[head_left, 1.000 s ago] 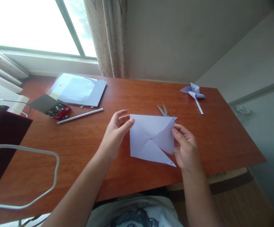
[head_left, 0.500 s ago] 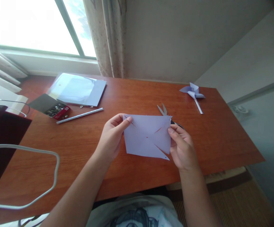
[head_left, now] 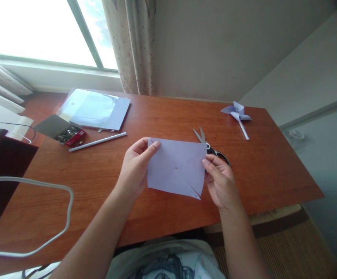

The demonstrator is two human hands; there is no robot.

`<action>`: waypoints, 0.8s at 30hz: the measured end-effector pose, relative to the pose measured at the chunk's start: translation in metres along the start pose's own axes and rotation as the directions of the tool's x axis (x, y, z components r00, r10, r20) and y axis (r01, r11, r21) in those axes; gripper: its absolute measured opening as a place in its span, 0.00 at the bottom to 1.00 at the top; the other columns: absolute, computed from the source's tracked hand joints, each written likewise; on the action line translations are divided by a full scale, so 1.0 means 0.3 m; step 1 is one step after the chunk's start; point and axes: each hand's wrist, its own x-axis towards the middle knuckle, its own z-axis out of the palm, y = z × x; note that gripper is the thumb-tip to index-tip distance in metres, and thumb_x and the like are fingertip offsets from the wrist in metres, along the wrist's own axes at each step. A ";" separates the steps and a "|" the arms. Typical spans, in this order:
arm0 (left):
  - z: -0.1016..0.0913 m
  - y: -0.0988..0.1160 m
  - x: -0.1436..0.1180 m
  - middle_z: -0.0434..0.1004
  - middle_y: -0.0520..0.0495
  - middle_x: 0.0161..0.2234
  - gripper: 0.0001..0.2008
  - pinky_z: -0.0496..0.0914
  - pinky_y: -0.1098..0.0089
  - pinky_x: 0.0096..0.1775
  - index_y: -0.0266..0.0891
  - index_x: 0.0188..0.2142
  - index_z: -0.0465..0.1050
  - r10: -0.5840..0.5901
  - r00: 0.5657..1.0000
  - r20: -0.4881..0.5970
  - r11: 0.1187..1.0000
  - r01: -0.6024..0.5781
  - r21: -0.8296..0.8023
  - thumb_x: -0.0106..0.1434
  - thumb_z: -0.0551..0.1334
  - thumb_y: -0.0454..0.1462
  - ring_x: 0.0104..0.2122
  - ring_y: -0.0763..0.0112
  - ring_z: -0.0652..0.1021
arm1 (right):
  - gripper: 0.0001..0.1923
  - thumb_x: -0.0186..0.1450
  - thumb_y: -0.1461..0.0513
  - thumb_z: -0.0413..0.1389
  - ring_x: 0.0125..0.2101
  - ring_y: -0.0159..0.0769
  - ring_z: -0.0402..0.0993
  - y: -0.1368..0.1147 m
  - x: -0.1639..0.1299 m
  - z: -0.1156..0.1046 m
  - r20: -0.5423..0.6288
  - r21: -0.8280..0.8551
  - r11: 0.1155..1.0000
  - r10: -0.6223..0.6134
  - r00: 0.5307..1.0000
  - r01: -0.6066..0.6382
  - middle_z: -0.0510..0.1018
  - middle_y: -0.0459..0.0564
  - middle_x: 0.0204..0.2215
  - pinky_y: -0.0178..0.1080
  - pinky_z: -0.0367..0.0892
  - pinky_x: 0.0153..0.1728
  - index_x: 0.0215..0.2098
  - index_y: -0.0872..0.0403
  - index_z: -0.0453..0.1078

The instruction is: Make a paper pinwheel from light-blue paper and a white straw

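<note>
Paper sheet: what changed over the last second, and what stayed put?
The paper sheet shifted a little left and toward the far side, and its raised right flap was laid flat. Both hands moved with it: the left hand still pinches the top-left corner, the right hand the right edge. The scissors are now uncovered. The pinwheel, white stick and folder stayed put.

My left hand is raised in front of me, palm turned inward, thumb and forefinger pinched together at its upper tip, the other fingers curled loosely behind. My left forearm runs up from the lower left, bare. My right hand sits level with it and well apart, back toward me, thumb and fingertips closed in a pinch at its upper left. My right forearm rises from the bottom edge, also bare, wrist straight.
</note>
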 end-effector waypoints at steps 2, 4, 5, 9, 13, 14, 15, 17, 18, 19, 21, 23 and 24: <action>0.000 -0.001 0.000 0.76 0.54 0.26 0.11 0.68 0.78 0.26 0.37 0.31 0.75 0.002 1.000 -0.004 1.000 -0.002 -0.002 0.55 0.75 0.39 0.23 0.78 0.73 | 0.10 0.59 0.55 0.69 0.29 0.36 0.77 -0.001 0.002 0.001 0.005 0.002 1.000 0.001 1.000 -0.001 0.82 0.44 0.29 0.38 0.71 0.34 0.34 0.50 0.78; 0.002 0.000 -0.001 0.77 0.53 0.26 0.11 0.68 0.78 0.26 0.37 0.31 0.75 -0.002 1.000 -0.007 1.000 0.002 -0.006 0.55 0.75 0.39 0.23 0.77 0.73 | 0.10 0.59 0.55 0.69 0.31 0.37 0.78 -0.001 0.004 0.003 0.007 0.004 1.000 0.000 1.000 0.000 0.83 0.44 0.30 0.38 0.71 0.36 0.34 0.50 0.78; 0.003 0.000 -0.001 0.77 0.53 0.26 0.11 0.68 0.78 0.26 0.36 0.32 0.75 -0.004 1.000 -0.005 1.000 0.004 -0.009 0.55 0.75 0.39 0.23 0.77 0.73 | 0.10 0.59 0.55 0.69 0.32 0.37 0.78 -0.001 0.005 0.004 0.007 0.007 1.000 -0.001 1.000 0.001 0.83 0.44 0.30 0.38 0.71 0.37 0.34 0.50 0.78; 0.004 0.001 0.000 0.77 0.53 0.26 0.12 0.68 0.78 0.25 0.36 0.31 0.75 -0.012 1.000 -0.005 1.000 0.012 -0.019 0.55 0.75 0.39 0.23 0.77 0.73 | 0.09 0.59 0.55 0.69 0.32 0.37 0.79 0.000 0.007 0.005 0.012 0.021 1.000 0.002 1.000 -0.002 0.84 0.43 0.30 0.37 0.72 0.37 0.35 0.49 0.78; 0.000 0.000 0.001 0.76 0.52 0.27 0.12 0.68 0.78 0.26 0.36 0.31 0.74 -0.005 1.000 -0.025 1.000 0.005 -0.011 0.55 0.75 0.39 0.24 0.77 0.73 | 0.08 0.60 0.56 0.69 0.29 0.36 0.78 -0.002 0.007 0.005 0.028 0.030 1.000 0.005 1.000 -0.006 0.84 0.43 0.29 0.37 0.72 0.34 0.35 0.49 0.78; 0.000 0.000 0.002 0.76 0.52 0.27 0.13 0.68 0.78 0.27 0.36 0.31 0.74 -0.002 0.999 -0.032 1.000 0.002 -0.009 0.55 0.75 0.39 0.24 0.77 0.73 | 0.08 0.60 0.56 0.69 0.29 0.36 0.78 -0.002 0.007 0.004 0.029 0.032 0.999 0.004 1.000 -0.005 0.84 0.43 0.29 0.37 0.72 0.33 0.35 0.49 0.78; 0.000 -0.001 0.002 0.75 0.52 0.27 0.13 0.68 0.78 0.27 0.36 0.31 0.74 -0.001 0.999 -0.036 1.000 0.001 -0.007 0.55 0.75 0.39 0.24 0.77 0.72 | 0.08 0.60 0.56 0.69 0.28 0.36 0.78 -0.002 0.008 0.004 0.030 0.034 0.999 0.004 1.000 -0.005 0.84 0.43 0.29 0.36 0.72 0.33 0.35 0.49 0.78; 0.000 -0.002 0.001 0.75 0.52 0.27 0.13 0.68 0.78 0.27 0.36 0.31 0.74 0.000 0.999 -0.038 1.000 0.000 -0.005 0.55 0.75 0.39 0.24 0.77 0.72 | 0.08 0.60 0.56 0.69 0.28 0.35 0.78 -0.001 0.009 0.003 0.029 0.038 0.999 0.002 1.000 -0.003 0.84 0.43 0.29 0.36 0.71 0.33 0.35 0.49 0.78; -0.001 -0.003 0.002 0.75 0.52 0.27 0.13 0.68 0.78 0.27 0.36 0.31 0.74 -0.002 0.999 -0.036 1.000 0.002 -0.004 0.55 0.74 0.40 0.24 0.77 0.72 | 0.08 0.60 0.57 0.69 0.28 0.35 0.78 -0.001 0.009 0.002 0.030 0.040 0.999 0.002 1.000 -0.003 0.84 0.43 0.29 0.36 0.71 0.32 0.35 0.49 0.78; -0.001 -0.004 0.002 0.75 0.52 0.27 0.13 0.68 0.78 0.27 0.36 0.31 0.74 -0.004 0.999 -0.034 1.000 0.003 -0.003 0.55 0.75 0.40 0.24 0.77 0.72 | 0.08 0.60 0.57 0.69 0.28 0.35 0.78 -0.001 0.009 0.002 0.032 0.040 0.999 0.003 0.999 -0.005 0.83 0.43 0.29 0.36 0.71 0.32 0.35 0.49 0.78; -0.003 -0.007 0.003 0.75 0.52 0.27 0.13 0.67 0.77 0.27 0.36 0.31 0.74 -0.007 0.999 -0.034 1.000 0.007 0.000 0.55 0.75 0.40 0.24 0.77 0.72 | 0.08 0.60 0.57 0.69 0.28 0.35 0.78 -0.001 0.008 0.002 0.038 0.040 0.999 0.008 0.999 -0.010 0.83 0.44 0.29 0.36 0.71 0.32 0.35 0.49 0.78; -0.004 -0.009 0.004 0.75 0.52 0.27 0.13 0.67 0.77 0.27 0.36 0.32 0.74 -0.007 0.999 -0.035 1.000 0.007 0.001 0.55 0.74 0.40 0.25 0.77 0.72 | 0.07 0.61 0.57 0.68 0.28 0.35 0.78 -0.002 0.007 0.001 0.046 0.040 0.999 0.008 0.999 -0.009 0.83 0.44 0.29 0.36 0.71 0.32 0.35 0.50 0.78; -0.005 -0.010 0.005 0.75 0.52 0.27 0.13 0.67 0.77 0.27 0.36 0.32 0.74 -0.007 0.999 -0.035 1.000 0.007 0.002 0.56 0.74 0.40 0.25 0.77 0.72 | 0.07 0.61 0.57 0.68 0.28 0.35 0.78 -0.002 0.006 0.000 0.047 0.038 0.999 0.004 0.999 -0.005 0.83 0.44 0.29 0.36 0.71 0.32 0.35 0.50 0.78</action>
